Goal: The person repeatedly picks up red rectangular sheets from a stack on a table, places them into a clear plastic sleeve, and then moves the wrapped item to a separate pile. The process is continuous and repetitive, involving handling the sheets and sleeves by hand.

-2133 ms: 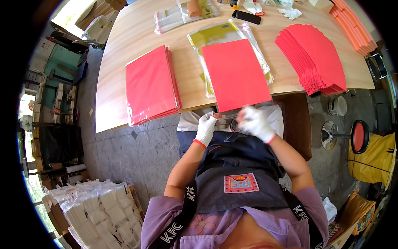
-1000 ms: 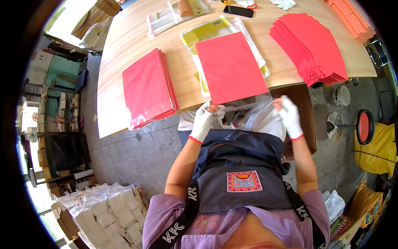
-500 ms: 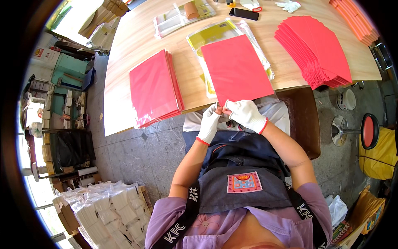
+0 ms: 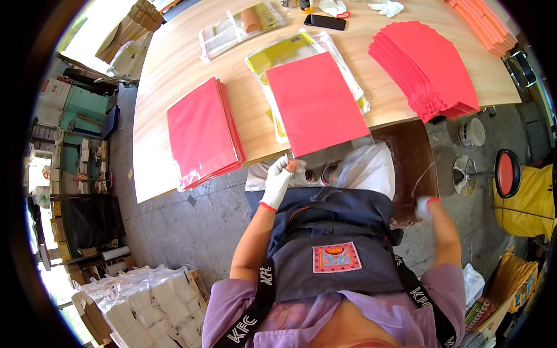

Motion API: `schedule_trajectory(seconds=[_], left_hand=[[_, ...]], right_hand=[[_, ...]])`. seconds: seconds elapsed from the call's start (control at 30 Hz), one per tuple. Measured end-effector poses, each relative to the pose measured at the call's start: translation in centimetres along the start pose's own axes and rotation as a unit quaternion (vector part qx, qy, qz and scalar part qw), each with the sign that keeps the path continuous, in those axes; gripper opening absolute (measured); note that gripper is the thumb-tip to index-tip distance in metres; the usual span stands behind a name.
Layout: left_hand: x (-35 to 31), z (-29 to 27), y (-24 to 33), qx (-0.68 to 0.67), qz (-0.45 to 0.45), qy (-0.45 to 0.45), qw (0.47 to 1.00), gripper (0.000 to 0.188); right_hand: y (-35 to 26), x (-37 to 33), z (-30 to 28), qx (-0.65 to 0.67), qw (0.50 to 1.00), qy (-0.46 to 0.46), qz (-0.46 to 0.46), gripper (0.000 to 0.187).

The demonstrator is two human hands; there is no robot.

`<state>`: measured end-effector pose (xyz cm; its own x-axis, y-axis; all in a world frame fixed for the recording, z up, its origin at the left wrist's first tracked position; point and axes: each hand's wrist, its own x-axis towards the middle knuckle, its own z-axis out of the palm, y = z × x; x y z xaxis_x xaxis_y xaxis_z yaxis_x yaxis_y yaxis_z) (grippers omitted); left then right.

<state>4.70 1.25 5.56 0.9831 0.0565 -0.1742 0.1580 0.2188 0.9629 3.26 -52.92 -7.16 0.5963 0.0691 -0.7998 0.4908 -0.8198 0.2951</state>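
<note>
A red sheet (image 4: 318, 104) in a clear plastic bag lies on top of several yellow-and-clear packages (image 4: 272, 58) at the table's front edge. The bag's clear flap (image 4: 333, 152) hangs past the edge, over my lap. My left hand (image 4: 277, 184), in a white glove with bare fingertips showing, is pinched at the flap's left corner. Out to the right, beside a brown bin (image 4: 428, 151), is my gloved right hand (image 4: 426, 207). It is smeared by motion and its fingers cannot be made out. A thin pale strip (image 4: 419, 181) curves up from near it.
Left on the table is a stack of bagged red sheets (image 4: 203, 127); right, a fanned pile of red sheets (image 4: 426, 72). Farther back lie clear packages (image 4: 223, 42), a phone (image 4: 325, 22), a white glove (image 4: 387, 7) and orange sheets (image 4: 484, 26). A stool (image 4: 507, 174) stands right.
My right hand has left the bag's edge and swung far right, beside the brown bin. My left hand stays at the flap. The view has shifted slightly, moving the table things left.
</note>
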Motion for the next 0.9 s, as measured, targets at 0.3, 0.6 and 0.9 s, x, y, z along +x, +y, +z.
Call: schedule_trajectory(seconds=[0.3, 0.6, 0.9], left_hand=[[-0.4, -2.0, -0.2, 0.533, 0.32, 0.134, 0.772, 0.019], [1.2, -1.8, -0.7, 0.507, 0.406, 0.062, 0.758, 0.026], [0.0, -0.3, -1.4, -0.203, 0.082, 0.159, 0.963, 0.02]], right_hand=[[-8.2, -4.1, -21.1, 0.418, 0.753, 0.509, -0.017, 0.026], [-10.9, -1.7, -30.0, 0.305, 0.696, 0.613, -0.215, 0.021], [-12.8, -1.9, -29.7, 0.705, 0.592, 0.387, -0.05, 0.038]])
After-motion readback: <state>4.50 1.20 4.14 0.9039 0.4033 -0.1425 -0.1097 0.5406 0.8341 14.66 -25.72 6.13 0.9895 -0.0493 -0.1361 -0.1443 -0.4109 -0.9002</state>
